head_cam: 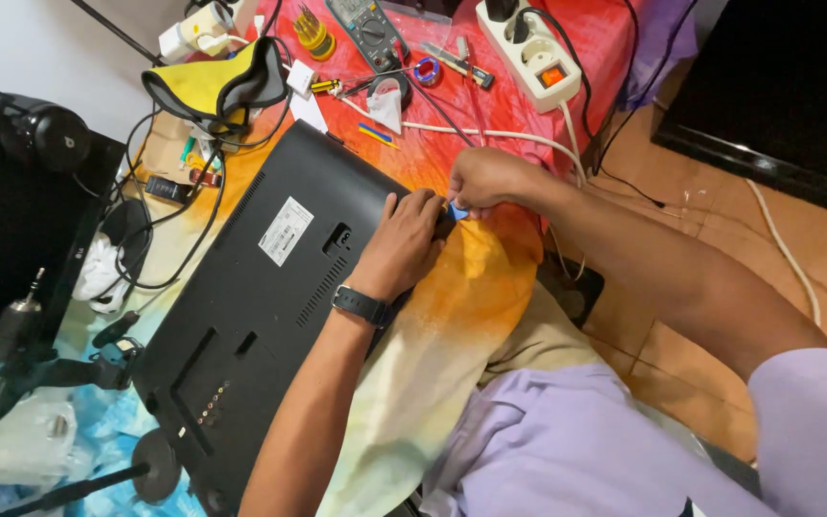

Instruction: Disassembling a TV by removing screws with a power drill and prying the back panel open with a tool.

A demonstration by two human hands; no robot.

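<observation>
A black flat monitor (270, 297) lies face down on a tie-dyed cloth (471, 297), its vented back panel up with a white label. My left hand (404, 244), with a dark watch on the wrist, presses on the monitor's right edge near the upper corner. My right hand (485, 182) pinches a small blue tool (458, 211) at that same edge, just beside my left fingertips. What the blue tool's tip does at the seam is hidden by my fingers.
At the back lie a multimeter (368, 29), a white power strip (531, 48), a set of small screwdrivers (314, 33) and a yellow-black pouch (217, 86). A cordless drill (2, 369) rests at the left. Cables trail across the table and tiled floor.
</observation>
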